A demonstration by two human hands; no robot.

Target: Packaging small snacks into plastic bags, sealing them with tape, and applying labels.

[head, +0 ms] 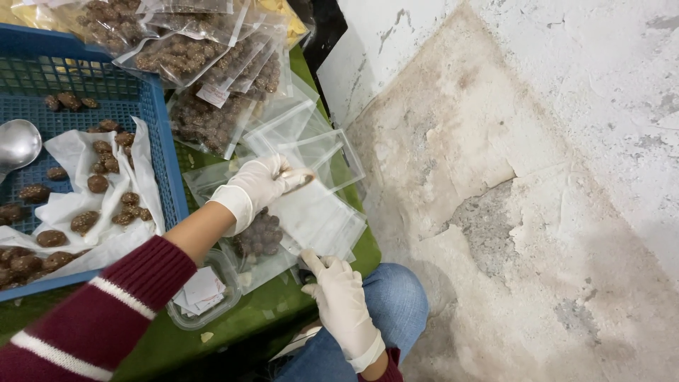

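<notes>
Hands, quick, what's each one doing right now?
Left hand: gloved, closed, pinching an empty clear bag.
Right hand: gloved, fingers on the same bag's lower edge; grip cannot be told.

A green table carries a blue crate, clear bags and a tub.

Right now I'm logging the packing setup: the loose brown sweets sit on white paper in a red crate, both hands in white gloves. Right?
Not quite: the crate is blue, not red, as the head view shows. The brown sweets do lie on white paper, and the left hand and right hand wear white gloves.
</notes>
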